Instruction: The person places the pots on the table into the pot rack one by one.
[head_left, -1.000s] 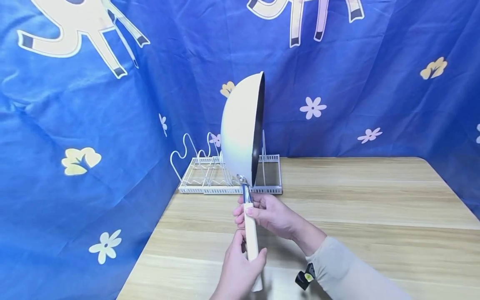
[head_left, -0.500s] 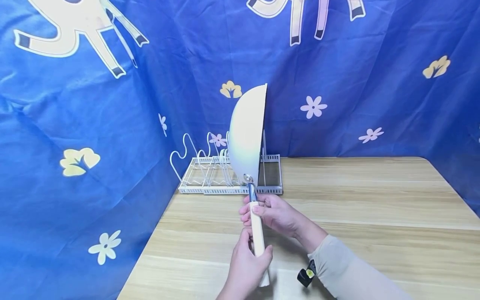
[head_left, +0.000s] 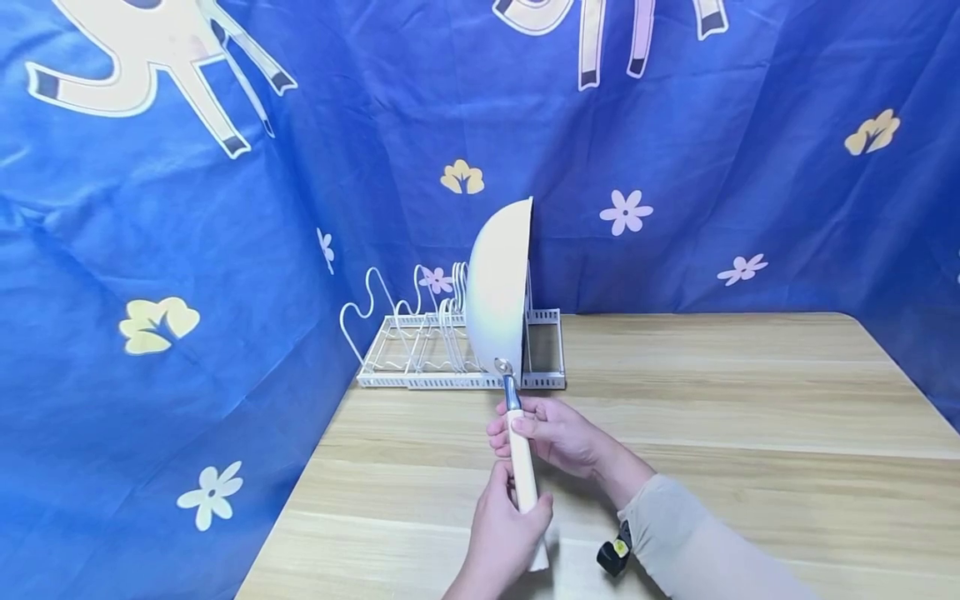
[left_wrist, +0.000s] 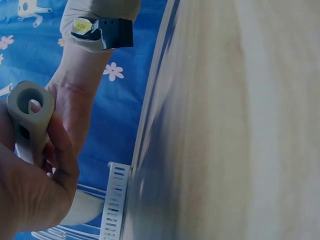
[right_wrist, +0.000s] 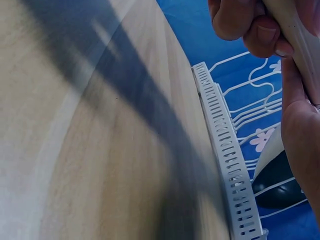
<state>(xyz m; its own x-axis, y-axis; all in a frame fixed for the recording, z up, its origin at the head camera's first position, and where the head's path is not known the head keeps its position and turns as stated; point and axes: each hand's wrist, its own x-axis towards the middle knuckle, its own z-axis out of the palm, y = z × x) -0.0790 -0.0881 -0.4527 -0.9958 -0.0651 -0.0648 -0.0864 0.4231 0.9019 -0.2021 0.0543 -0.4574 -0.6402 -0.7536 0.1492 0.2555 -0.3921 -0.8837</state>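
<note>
Head view: pan [head_left: 498, 287] has dropped lower and further back over the last second — now on edge, standing in the wire rack [head_left: 450, 367]. Left hand [head_left: 504, 533] and right hand [head_left: 551, 433] both wrap its handle [head_left: 521, 467] — nearly seated in a slot, I'd judge.

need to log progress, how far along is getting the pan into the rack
Done: the pan is turned on edge, lined up with the wire rack. In hand: left hand and right hand both grip its handle. Left: whether it sits between the wires cannot be told, and both hands must let go.
</note>
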